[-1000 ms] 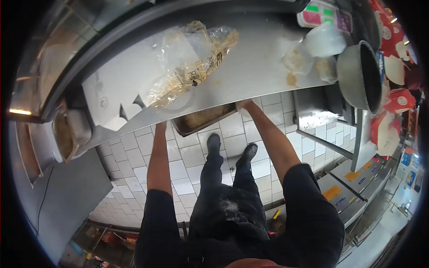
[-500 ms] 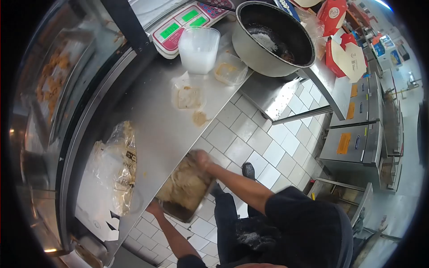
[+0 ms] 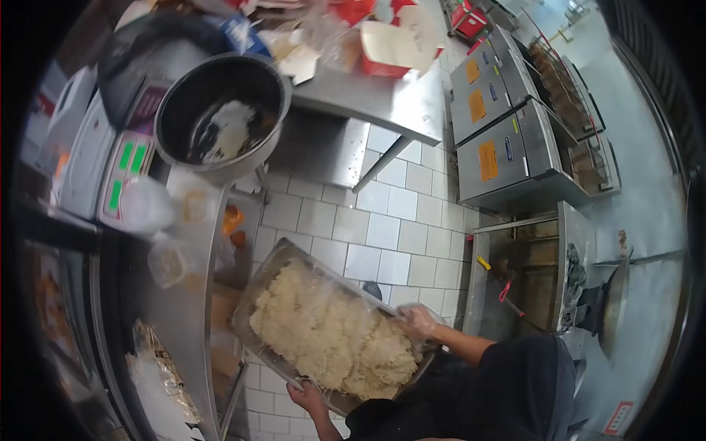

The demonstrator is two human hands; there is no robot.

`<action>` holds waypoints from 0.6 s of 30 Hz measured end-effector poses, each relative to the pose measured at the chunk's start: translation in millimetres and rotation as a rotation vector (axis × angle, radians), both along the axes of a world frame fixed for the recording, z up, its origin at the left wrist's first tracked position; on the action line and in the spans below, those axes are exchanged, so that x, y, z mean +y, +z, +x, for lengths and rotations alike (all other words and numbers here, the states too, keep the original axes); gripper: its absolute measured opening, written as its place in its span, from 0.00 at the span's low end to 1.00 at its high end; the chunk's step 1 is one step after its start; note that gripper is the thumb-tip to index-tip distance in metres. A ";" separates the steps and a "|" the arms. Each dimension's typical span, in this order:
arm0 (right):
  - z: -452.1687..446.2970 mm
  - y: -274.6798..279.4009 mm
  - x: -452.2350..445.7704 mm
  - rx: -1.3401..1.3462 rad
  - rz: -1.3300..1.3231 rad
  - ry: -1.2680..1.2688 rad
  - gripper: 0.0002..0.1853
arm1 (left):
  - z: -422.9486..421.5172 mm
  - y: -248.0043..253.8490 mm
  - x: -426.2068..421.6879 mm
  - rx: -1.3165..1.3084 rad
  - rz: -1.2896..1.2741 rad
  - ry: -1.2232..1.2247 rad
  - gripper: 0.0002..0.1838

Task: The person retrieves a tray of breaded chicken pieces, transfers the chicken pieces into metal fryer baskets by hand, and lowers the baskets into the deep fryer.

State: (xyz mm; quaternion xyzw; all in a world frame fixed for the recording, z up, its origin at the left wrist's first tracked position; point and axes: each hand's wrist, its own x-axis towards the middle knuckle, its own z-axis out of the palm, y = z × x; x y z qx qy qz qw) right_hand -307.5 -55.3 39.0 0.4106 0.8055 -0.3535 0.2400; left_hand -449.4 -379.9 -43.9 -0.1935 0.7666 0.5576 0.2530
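Note:
A deep metal tray (image 3: 244,321) is held in front of my body, over the floor. Pale, clumpy food (image 3: 331,323) fills most of it; I cannot make out its exact kind. My left hand (image 3: 309,399) is closed on the near-left rim. On the right side, my right hand (image 3: 419,323) grips the opposite rim, slightly blurred, with what looks like a clear plastic glove on it. The tray sits at a slant beside the steel counter (image 3: 176,294).
A large black-lined pot (image 3: 220,117) with white residue stands by the scale (image 3: 125,176). Plastic tubs (image 3: 168,264) and a clear bag (image 3: 165,375) lie on the counter. Steel drawer units (image 3: 489,154), an open sink-like unit (image 3: 522,272) and a wok (image 3: 614,301) are to the right.
The tray has come out from below the counter's edge into full view, held in both hands. My view has turned to the right.

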 end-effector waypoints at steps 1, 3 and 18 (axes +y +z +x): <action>28.5 0.5 7.9 0.039 0.055 -0.020 0.20 | 0.8 5.2 21.5 0.027 0.012 -0.016 0.14; 78.9 2.5 17.8 0.096 0.118 -0.073 0.20 | 2.0 20.2 64.4 0.083 0.068 -0.220 0.15; 338.1 94.5 109.1 0.315 0.341 -1.102 0.14 | 124.2 75.7 418.9 0.128 0.254 -1.005 0.13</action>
